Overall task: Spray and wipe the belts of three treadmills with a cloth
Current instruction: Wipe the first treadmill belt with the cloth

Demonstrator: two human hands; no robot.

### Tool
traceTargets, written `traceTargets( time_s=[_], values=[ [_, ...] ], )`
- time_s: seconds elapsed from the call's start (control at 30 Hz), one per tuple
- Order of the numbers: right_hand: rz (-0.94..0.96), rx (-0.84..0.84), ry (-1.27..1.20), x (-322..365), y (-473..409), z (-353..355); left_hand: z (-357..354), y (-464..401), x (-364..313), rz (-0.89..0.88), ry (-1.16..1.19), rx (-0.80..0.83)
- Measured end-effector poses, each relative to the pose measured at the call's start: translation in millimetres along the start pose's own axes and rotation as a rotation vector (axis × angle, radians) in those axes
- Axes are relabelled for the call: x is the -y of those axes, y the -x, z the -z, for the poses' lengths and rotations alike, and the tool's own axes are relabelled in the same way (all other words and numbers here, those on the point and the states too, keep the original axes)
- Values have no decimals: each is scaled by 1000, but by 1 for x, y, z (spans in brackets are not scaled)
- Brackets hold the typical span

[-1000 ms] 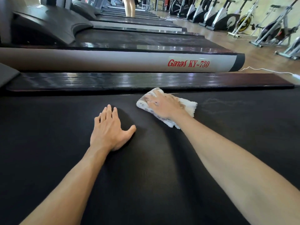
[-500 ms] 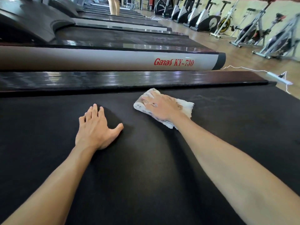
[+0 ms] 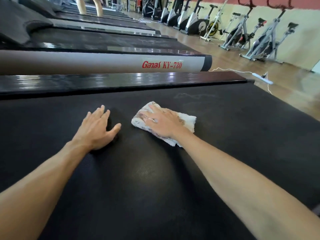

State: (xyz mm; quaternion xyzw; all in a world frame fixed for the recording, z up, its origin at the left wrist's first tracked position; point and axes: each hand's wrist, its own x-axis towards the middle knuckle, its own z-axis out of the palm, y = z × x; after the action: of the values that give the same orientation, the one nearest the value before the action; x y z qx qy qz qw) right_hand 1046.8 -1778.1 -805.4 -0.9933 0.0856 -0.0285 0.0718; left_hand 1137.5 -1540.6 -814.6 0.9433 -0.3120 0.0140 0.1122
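Observation:
A wide black treadmill belt (image 3: 155,179) fills the lower view. My right hand (image 3: 164,121) lies flat on a folded white cloth (image 3: 187,121) with reddish-brown stains, pressing it onto the belt. My left hand (image 3: 97,129) rests palm down on the belt to the left of the cloth, fingers together and thumb out, holding nothing. A faint pale smear (image 3: 194,96) marks the belt beyond the cloth. No spray bottle is in view.
A glossy black side rail (image 3: 121,79) borders the belt's far edge. Beyond it stands a second treadmill (image 3: 103,64) marked Ganas KY-730, then more treadmills. A person's legs (image 3: 90,6) stand far back. Exercise bikes (image 3: 242,33) line the right wall. A white power strip (image 3: 262,78) lies on the wooden floor.
Both hands and the cloth have shifted right along the belt toward its end. The hands now lie closer together, and the view has swung right.

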Motion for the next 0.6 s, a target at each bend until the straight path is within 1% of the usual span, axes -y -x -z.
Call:
traceTargets(
  time_s=[0.07, 0.17, 0.23, 0.3, 0.37, 0.43, 0.5, 0.53, 0.6],
  values=[
    [77, 47, -12, -3, 39, 5, -1, 14, -25, -108, 73, 56],
    [56, 32, -39, -35, 91, 14, -6, 33, -55, -249, 131, 94],
    [-23, 14, -2, -64, 100, 17, -6, 45, -70, -341, 122, 96],
    [-147, 15, 9, -79, 92, 20, -10, 57, -86, -416, 126, 118],
    [-194, 7, 32, -67, 86, 25, -14, 66, -99, -421, 142, 128],
    [-140, 15, 42, -45, 101, 19, -20, 72, -105, -393, 121, 130],
    [-32, 85, 10, -30, 138, 15, -25, 78, -103, -373, 50, 142],
    [-12, 108, -6, -28, 158, 17, -26, 80, -101, -369, 36, 144],
    [-48, 116, -40, -29, 187, 23, -23, 82, -99, -371, 30, 164]
  ],
)
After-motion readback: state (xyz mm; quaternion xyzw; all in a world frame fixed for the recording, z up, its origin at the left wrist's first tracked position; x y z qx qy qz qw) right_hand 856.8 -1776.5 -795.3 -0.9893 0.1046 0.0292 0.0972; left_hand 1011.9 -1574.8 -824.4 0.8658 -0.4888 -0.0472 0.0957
